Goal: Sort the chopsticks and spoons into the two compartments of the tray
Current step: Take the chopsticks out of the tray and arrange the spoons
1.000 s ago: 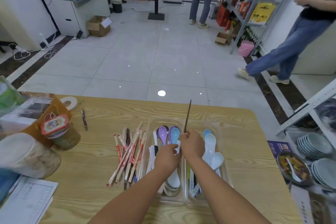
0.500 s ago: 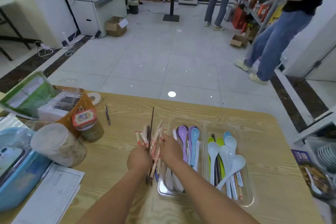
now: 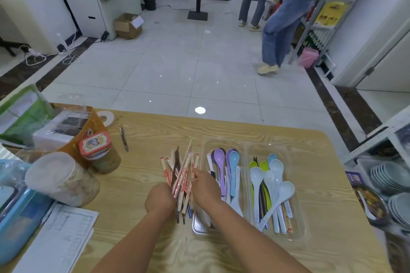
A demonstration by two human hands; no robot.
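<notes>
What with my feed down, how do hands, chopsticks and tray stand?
Left hand grips bundle of red-and-white paper-wrapped chopsticks, right hand pinches it. Bundle beside clear plastic two-compartment tray. Pastel plastic spoons in both compartments.

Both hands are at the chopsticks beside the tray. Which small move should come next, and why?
Probably the right hand should leave the chopsticks and reach into the right compartment of the tray. Dark sticks lie there among the spoons, so that side looks unsorted, while the left hand grips the bundle's near end and can hold it alone.
</notes>
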